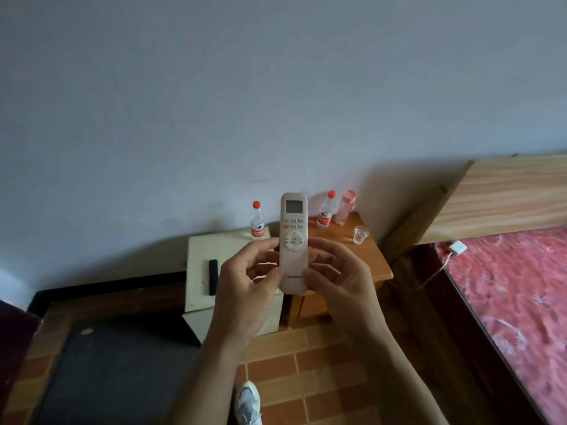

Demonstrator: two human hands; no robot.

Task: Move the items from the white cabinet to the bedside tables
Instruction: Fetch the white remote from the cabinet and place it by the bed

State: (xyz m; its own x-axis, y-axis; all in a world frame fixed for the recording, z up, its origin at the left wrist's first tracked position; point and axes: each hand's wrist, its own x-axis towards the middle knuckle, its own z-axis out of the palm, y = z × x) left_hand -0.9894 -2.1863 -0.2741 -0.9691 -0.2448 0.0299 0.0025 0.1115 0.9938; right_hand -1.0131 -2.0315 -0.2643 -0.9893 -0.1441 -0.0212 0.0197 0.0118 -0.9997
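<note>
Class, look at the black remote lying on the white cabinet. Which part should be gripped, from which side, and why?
Pinch the black remote across its narrow width near mid-length, coming from above. It lies flat on the white cabinet, long and slim, with both long edges exposed, so a central pinch should probably keep it balanced.

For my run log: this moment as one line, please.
left hand, right hand: hold white remote | white cabinet: bottle, black remote
</note>
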